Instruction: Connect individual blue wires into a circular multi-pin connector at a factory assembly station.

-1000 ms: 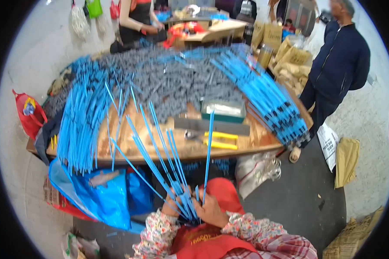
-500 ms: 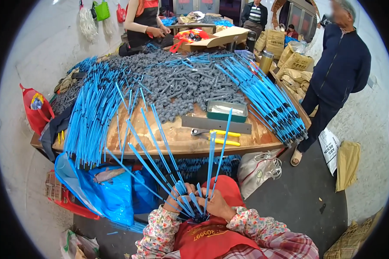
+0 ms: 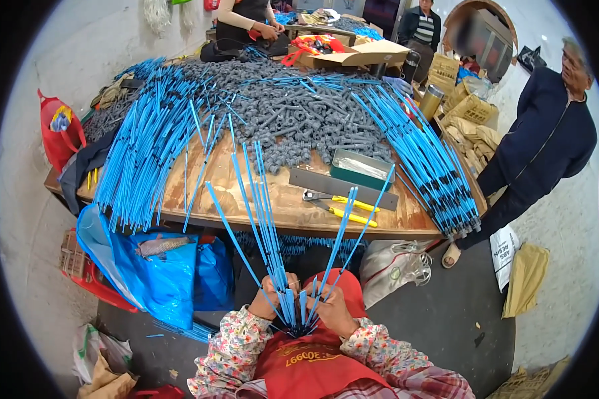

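Note:
A spread of long thin blue strips [image 3: 265, 219] rises from a dark joint [image 3: 298, 328] over my lap, fanning out to both sides. My left hand [image 3: 267, 299] is closed on strips at the left of the spread. On the other side, my right hand [image 3: 335, 311] pinches the strips near their lower part, fingers curled inward. Short, wide blue pieces [image 3: 303, 307] stand between the two hands. Beneath them lies a red apron [image 3: 266, 372] across my lap. The fingers partly hide where the strips meet.
On the wooden table [image 3: 259, 206] lie blue strip bundles [image 3: 150, 146], grey plastic fittings [image 3: 299, 120], yellow-handled pliers [image 3: 346, 207], a dark flat bar [image 3: 313, 181] and a green tray [image 3: 361, 174]. Blue bags [image 3: 153, 279] sit below left. A person [image 3: 546, 133] stands at right; others are behind.
The view has shifted slightly. The left strips now stand more upright and closer together, and my hands have moved a little apart. The person at right has turned.

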A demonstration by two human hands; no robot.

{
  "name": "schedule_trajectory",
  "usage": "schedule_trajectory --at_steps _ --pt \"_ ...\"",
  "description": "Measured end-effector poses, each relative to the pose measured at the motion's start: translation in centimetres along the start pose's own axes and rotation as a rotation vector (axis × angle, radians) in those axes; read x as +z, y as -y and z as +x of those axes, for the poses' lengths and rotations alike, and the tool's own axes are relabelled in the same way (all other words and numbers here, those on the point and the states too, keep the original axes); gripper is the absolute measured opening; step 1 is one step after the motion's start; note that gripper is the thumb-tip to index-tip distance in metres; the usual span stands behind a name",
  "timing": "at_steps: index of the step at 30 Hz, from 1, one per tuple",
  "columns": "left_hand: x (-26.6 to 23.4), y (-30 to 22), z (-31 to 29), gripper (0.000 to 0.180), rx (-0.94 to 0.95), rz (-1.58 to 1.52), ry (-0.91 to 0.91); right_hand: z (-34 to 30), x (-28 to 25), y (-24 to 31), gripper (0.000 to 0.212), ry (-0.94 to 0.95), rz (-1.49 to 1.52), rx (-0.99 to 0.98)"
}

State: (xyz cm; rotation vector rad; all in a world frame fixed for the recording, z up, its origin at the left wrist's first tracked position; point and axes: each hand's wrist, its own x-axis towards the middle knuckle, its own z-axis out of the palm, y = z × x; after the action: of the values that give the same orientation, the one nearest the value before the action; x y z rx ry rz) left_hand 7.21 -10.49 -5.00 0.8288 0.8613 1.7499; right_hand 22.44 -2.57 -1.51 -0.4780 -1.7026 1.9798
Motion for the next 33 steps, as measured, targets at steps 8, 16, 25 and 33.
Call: schedule_trajectory --at_steps 8,16,25,33 --pt "-0.7 0.0 0.1 0.027 -0.056 0.067 0.018 0.5 -0.5 -1.1 0.020 -0.052 0.017 0.099" --pt "-1.7 0.3 -0.2 0.029 -0.035 0.038 0.095 0.7 -0.2 -0.7 0.012 -0.023 -0.045 0.009" --pt "0.4 -0.8 -0.8 0.027 -0.022 -0.118 -0.045 0.5 1.2 -0.1 0.014 -0.023 -0.039 -0.023" --pt "-0.2 -2.3 0.3 0.025 0.045 0.327 -0.260 2.6 0.8 0.3 0.016 -0.028 -0.255 -0.251"
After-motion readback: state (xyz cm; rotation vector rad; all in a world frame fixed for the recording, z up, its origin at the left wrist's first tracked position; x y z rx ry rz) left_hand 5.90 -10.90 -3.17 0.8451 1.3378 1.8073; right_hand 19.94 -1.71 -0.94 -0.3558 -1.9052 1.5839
